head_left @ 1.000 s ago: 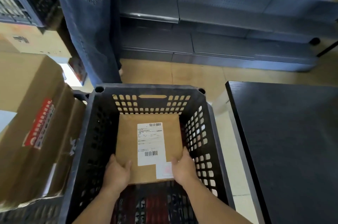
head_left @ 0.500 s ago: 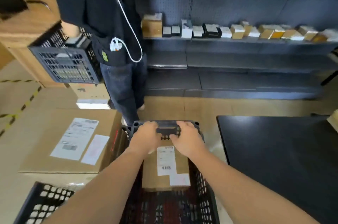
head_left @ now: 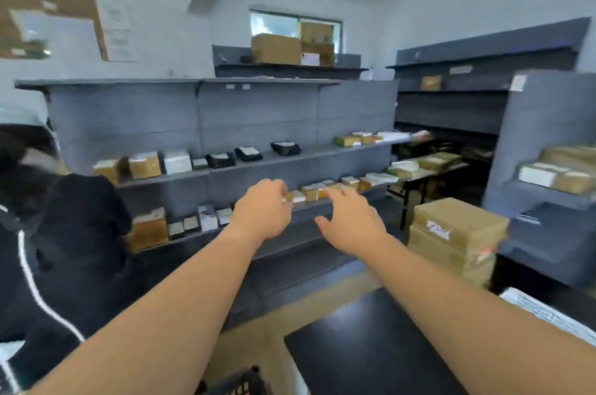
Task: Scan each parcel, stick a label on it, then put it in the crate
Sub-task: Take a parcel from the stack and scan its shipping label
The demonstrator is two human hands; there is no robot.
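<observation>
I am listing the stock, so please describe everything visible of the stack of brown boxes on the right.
The stack of brown boxes looks like cardboard, about three boxes piled flat. The top one bears a blurred white mark, and a lower corner shows a red-and-white sticker. It stands low beside the grey shelving. What it rests on is not clear.

left hand [head_left: 263,210], right hand [head_left: 353,223] off crate [head_left: 240,381], raised
</observation>
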